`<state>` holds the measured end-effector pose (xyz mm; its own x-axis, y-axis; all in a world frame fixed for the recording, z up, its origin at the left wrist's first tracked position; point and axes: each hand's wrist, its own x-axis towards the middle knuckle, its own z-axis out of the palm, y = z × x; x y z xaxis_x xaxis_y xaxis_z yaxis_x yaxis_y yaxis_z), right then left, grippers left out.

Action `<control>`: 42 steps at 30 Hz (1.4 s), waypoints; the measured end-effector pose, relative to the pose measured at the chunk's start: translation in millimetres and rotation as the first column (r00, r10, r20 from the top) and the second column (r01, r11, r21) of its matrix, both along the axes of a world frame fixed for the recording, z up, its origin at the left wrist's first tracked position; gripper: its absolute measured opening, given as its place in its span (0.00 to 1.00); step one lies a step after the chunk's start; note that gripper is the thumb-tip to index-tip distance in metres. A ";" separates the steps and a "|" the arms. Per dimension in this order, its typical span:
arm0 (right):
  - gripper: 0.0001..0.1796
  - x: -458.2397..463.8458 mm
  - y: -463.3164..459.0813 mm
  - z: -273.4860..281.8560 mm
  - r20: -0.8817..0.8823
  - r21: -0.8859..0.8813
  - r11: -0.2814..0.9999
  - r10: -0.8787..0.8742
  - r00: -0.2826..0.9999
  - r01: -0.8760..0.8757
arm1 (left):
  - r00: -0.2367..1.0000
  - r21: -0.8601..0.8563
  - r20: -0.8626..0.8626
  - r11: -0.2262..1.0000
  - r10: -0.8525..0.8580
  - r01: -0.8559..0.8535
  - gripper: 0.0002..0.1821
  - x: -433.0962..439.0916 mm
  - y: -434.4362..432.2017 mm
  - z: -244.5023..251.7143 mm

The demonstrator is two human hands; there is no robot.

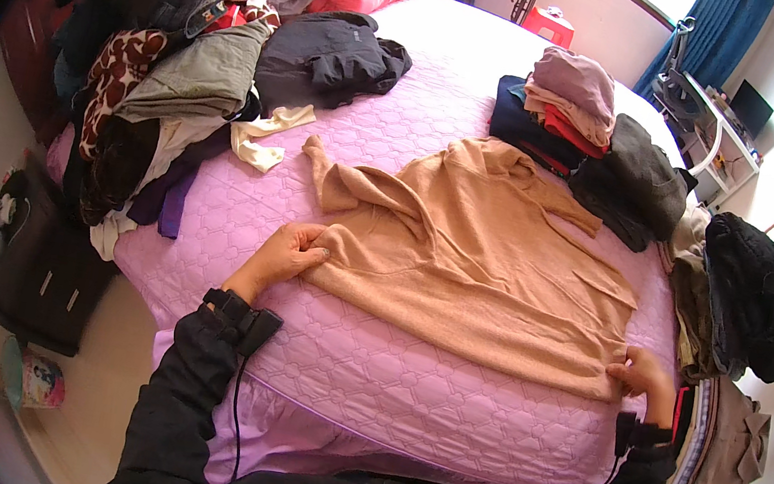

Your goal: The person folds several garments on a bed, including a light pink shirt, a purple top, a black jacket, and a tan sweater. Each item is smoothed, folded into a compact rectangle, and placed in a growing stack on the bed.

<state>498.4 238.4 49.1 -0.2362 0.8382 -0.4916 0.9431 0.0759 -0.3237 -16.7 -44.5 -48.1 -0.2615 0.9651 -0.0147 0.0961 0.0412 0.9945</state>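
A tan knit sweater [476, 256] lies sideways across the pink quilted bedspread [409, 390], with its high collar at the far side and a sleeve bent out to the left. My left hand [290, 251] pinches the sweater's near-left corner between thumb and fingers. At the near-right corner, my right hand [639, 373] grips the edge of the same sweater. Between the two hands the near edge runs almost straight, and a long crease lies just above it. Some wrinkles cross the middle of the knit.
Left on the bed are a heap of mixed clothes [193, 74], a black jacket [333, 55] and a cream cloth strip [263, 139]. Folded clothes [569, 96], dark garments [633, 175] and black folded clothing [747, 295] line the right. A black bag [42, 263] stands at the lower left.
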 end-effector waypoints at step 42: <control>0.07 -133.5 42.4 -8.6 -0.899 -0.412 0.879 -0.436 0.054 0.239 | 0.771 0.223 -0.536 0.939 0.343 -0.263 0.13 20.3 -2.1 0.4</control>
<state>365.0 280.8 40.5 -0.2891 0.9345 -0.2076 -0.2443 -0.2817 -0.9279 3.6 -46.6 -47.7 -0.4639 0.8165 0.3436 0.6402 0.0409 0.7671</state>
